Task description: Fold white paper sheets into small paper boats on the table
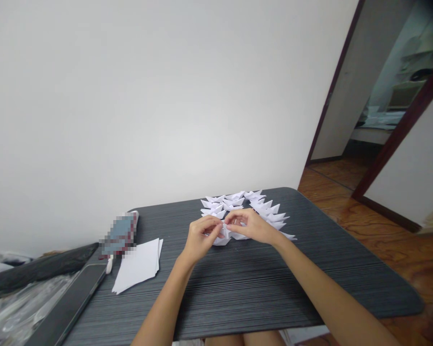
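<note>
Over the middle of the dark table (245, 288), my left hand (204, 235) and my right hand (250, 225) meet fingertip to fingertip. Both pinch a small piece of folded white paper (226, 232), mostly covered by the fingers, so its exact shape is hard to make out. Just beyond and beside the hands sit several white paper boats (270, 210), grouped in rows that run toward the wall and along the right. Another folded paper shape (222, 241) shows right under my left fingers; whether it joins the held piece, I cannot tell.
To the left lies a stack of white paper sheets (139, 264). Behind it is a blurred blue and red item (119, 235). A long dark flat object (72, 302) lies along the left edge, beside plastic wrapping (29, 307). A white wall (166, 96) borders the table's far side.
</note>
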Available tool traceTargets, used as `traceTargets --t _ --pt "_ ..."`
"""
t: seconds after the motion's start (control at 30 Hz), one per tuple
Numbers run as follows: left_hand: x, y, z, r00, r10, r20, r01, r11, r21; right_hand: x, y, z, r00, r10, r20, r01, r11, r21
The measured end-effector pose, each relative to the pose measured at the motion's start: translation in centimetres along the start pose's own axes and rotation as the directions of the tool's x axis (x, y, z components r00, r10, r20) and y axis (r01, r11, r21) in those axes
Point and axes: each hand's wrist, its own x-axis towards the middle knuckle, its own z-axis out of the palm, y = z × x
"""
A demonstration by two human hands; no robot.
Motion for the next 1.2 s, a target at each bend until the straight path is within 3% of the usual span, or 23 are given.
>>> traceTargets --t 0.13,0.23,0.47,0.73,1.2 --pt "-0.1 0.1 -0.1 0.992 -0.082 0.096 0.09 0.993 -0.074 0.0 0.5 0.1 0.993 0.073 0.091 -0.086 0.984 0.153" --pt "-0.1 0.2 -0.2 0.99 -0.086 0.115 0.09 0.995 -0.03 0.0 0.8 0.1 0.992 0.068 0.11 -0.088 0.978 0.187" --pt "0.1 0.4 -0.1 0.999 -0.004 0.033 -0.002 0.983 0.182 0.1 1.3 0.0 0.999 -0.012 0.051 0.003 0.986 0.166" --pt "0.1 0.5 0.1 1.0 -0.002 -0.004 0.003 0.98 0.2 0.2 1.5 -0.1 0.997 -0.081 0.011 0.08 0.993 0.082" --pt "-0.1 0.2 0.4 0.999 -0.028 -0.029 0.033 0.984 0.177 0.3 1.3 -0.1 0.997 -0.079 0.001 0.079 0.991 0.106"
